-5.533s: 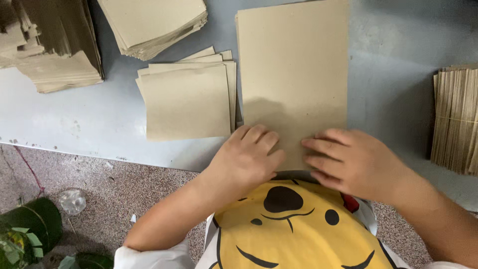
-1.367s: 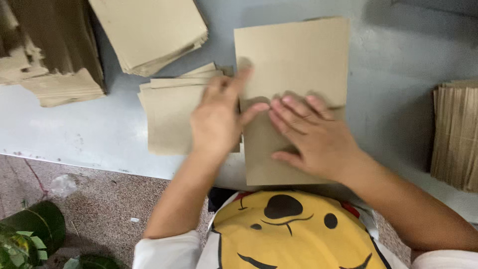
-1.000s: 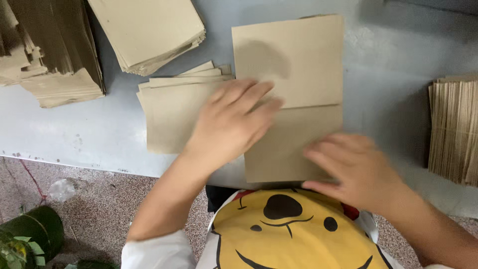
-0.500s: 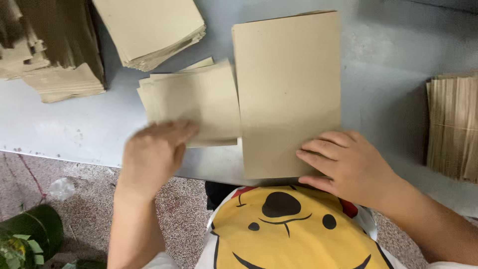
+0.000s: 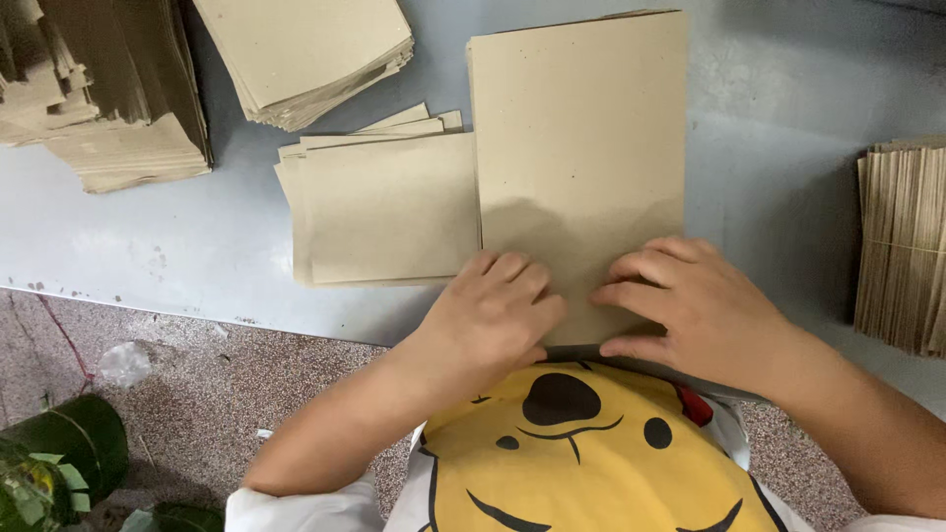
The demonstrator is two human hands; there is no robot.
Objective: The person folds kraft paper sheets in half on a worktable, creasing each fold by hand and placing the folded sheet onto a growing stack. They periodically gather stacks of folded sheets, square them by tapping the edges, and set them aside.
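We cannot see the near edge of the tall brown paper sheet (image 5: 576,148), since our left hand (image 5: 493,320) and right hand (image 5: 695,305) press flat on it with fingers spread, grasping nothing. The sheet is matte, rectangular and lies on the grey table (image 5: 769,118). Just left sits a small pile of folded sheets (image 5: 384,207); a banded bundle (image 5: 907,246) is cut off at right.

The person is wearing a white short-sleeved T-shirt (image 5: 581,463) bearing a large yellow cartoon bear face with black nose, eyes and mouth, a red patch just beside that face. The left hand (image 5: 493,320) and right hand (image 5: 695,305) are showing no rings or gloves.
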